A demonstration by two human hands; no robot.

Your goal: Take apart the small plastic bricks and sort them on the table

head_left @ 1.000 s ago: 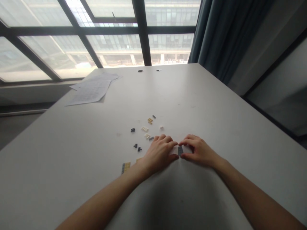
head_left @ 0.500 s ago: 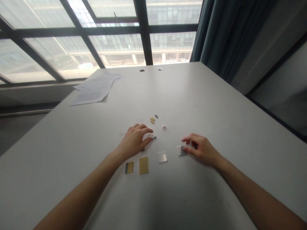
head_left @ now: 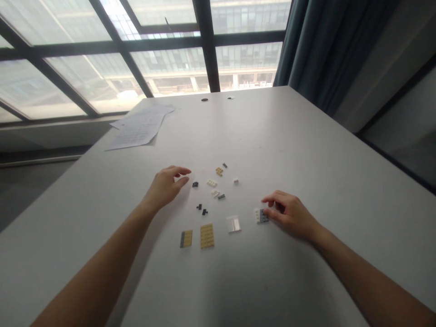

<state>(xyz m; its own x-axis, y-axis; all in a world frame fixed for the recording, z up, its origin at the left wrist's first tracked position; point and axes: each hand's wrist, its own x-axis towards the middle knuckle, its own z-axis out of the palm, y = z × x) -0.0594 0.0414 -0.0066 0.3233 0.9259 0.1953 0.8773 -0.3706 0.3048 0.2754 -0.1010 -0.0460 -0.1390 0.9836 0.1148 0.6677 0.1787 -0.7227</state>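
My left hand (head_left: pixel 166 187) hovers over the table with thumb and fingers apart and nothing between them. Closest to its fingertips is a small black piece (head_left: pixel 195 184). My right hand (head_left: pixel 286 210) is beside a white-and-grey studded brick plate (head_left: pixel 259 215); its thumb overlaps the plate's right edge, and a gap shows between thumb and forefinger. Whether the thumb presses on the plate I cannot tell. Between the hands lie a white studded piece (head_left: pixel 211 183), a grey piece (head_left: pixel 221 196) and a dark piece (head_left: pixel 205 212).
Nearer me lie a tan studded plate (head_left: pixel 207 236), a tan-and-grey plate (head_left: pixel 186 239) and a clear piece (head_left: pixel 234 224). Farther off are small tan pieces (head_left: pixel 219 171) and a little white piece (head_left: pixel 236 181). Paper sheets (head_left: pixel 139 131) rest at the table's far left, below the window.
My left hand has moved left and away from the small pieces, uncovering the black and white ones. My right hand stays by the white-and-grey plate. The view has shifted slightly.
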